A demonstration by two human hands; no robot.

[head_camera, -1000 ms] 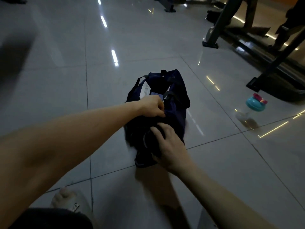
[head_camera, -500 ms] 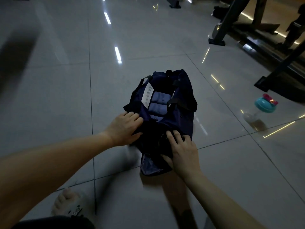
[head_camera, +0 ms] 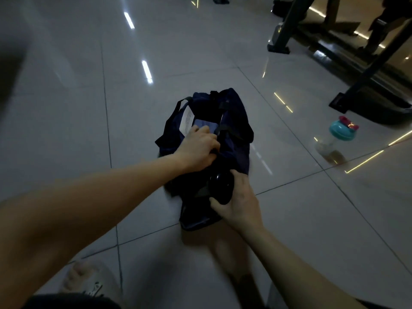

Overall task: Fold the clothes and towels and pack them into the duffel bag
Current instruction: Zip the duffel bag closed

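While the right hand (head_camera: 239, 202) grips the duffel bag's (head_camera: 234, 150) near end, the left hand (head_camera: 197, 150), pinching its top, should pull gently.

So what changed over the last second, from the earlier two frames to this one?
The left hand left the duffel bag's near left side and went back up to the opening, gripping the fabric. The right hand shifted from resting flat on the near end to cupping a dark rounded object there. The bag, folded blue cloth inside and bottle stayed put.
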